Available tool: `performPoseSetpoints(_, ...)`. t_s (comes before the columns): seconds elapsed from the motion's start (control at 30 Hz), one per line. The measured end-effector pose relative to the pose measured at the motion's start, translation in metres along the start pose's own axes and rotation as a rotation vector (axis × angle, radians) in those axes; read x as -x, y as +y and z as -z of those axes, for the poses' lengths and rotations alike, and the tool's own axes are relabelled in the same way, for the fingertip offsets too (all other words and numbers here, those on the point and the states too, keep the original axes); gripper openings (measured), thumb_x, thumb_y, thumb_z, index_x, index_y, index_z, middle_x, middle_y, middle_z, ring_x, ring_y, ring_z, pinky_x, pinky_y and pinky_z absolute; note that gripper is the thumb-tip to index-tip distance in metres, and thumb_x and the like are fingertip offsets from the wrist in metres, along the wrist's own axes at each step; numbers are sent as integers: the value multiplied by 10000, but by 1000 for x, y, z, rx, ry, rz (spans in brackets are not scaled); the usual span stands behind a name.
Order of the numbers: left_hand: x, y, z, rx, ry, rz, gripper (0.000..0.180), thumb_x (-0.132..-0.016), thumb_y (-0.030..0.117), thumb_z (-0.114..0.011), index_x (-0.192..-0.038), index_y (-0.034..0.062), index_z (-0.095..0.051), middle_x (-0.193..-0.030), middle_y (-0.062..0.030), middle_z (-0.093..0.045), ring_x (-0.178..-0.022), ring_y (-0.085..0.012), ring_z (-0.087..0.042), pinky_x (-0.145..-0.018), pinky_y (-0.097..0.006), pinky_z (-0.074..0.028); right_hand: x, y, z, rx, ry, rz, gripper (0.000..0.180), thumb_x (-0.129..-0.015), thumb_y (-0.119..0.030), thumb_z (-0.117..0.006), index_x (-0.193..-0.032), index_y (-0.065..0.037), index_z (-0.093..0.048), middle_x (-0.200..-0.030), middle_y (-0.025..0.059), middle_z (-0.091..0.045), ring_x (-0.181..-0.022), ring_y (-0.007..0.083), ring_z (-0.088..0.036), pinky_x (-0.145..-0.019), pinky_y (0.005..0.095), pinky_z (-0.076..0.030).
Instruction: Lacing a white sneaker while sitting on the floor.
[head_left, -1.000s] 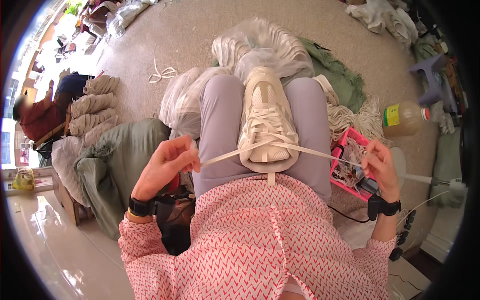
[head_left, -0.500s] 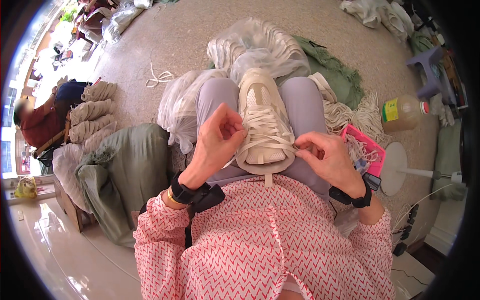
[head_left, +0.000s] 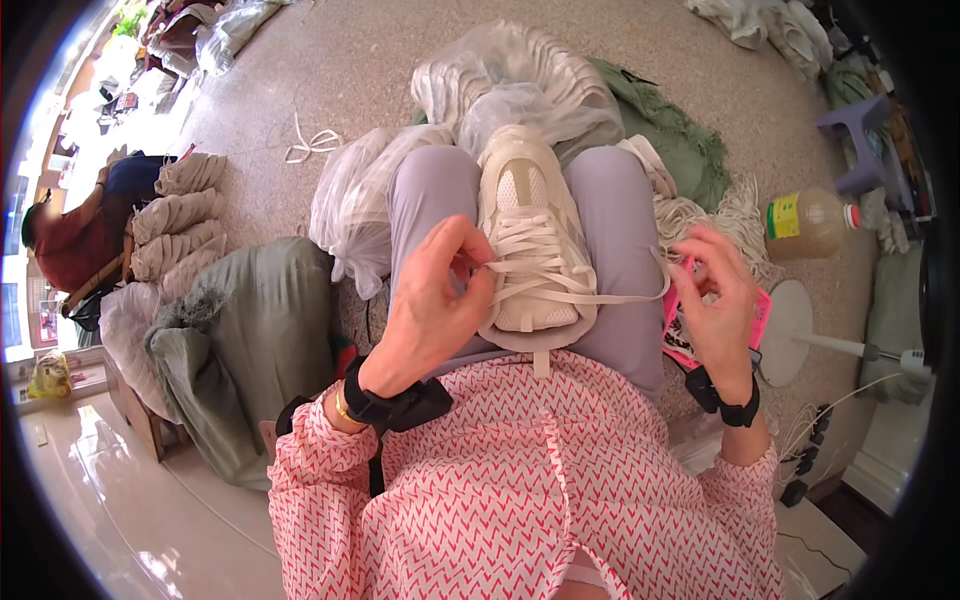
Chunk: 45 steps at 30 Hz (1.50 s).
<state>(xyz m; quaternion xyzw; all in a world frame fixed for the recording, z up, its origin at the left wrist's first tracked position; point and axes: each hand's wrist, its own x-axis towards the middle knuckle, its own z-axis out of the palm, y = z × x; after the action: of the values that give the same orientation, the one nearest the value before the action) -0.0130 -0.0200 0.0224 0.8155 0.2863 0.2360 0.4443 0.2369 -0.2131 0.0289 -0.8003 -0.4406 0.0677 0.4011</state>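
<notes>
A cream lace-up sneaker [head_left: 537, 318] rests between my knees, toe pointing away from me. Its flat, pale shoelace [head_left: 610, 299] crosses the tongue in several rows. At the shoe's left edge, my left hand [head_left: 432, 305] is closed, thumb and forefinger pinched at the lace. One free lace end stretches out to the right and curls upward beside my right hand [head_left: 718, 305]. The fingers of that hand are bent but apart, over the pink basket [head_left: 762, 318], with a gap between thumb and forefinger.
Clear bags of pale shoe parts [head_left: 520, 75] lie beyond my knees. Right are a bundle of laces [head_left: 740, 225], a jug [head_left: 808, 224] and a purple stool [head_left: 862, 150]. A green sack [head_left: 270, 340] stands left; another person [head_left: 80, 245] sits further off.
My right hand has moved right and up, away from the shoe, and its fingers have parted. The lace end now extends out to the right. My left hand stays near the shoe's left edge.
</notes>
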Motion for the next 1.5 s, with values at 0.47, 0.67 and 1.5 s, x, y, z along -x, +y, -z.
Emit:
performPoseSetpoints(0.47,8,25,3,-343,61,-218,220,-760,-91,-663,-903,2,-525,-823,-128,-537,-789,-338,-532,-709,-420,-455,10,-30,-25,-261,-447,0,169,-873,-87,-814,-998,-15,-726,-819,59,-708,-558,105,-588,-528,259,-454)
performPoseSetpoints(0.67,5,22,-2,-529,107,-249,203,-789,-100,-624,-947,-8,-536,-876,-166,-550,-816,-379,-531,-729,-470,-447,7,-30,-23,-366,-479,-75,131,-885,-60,-800,-972,-8,-717,-811,53,-697,-558,96,-591,-525,259,-446)
performPoseSetpoints(1.5,8,5,6,-139,104,-15,87,-955,-64,-604,-975,-8,-540,-785,-107,-675,-675,-176,-704,-607,-305,-538,-2,-65,-46,-42,-407,403,100,-926,-113,-710,-985,-51,-657,-943,89,-619,-779,313,-681,-640,435,-537)
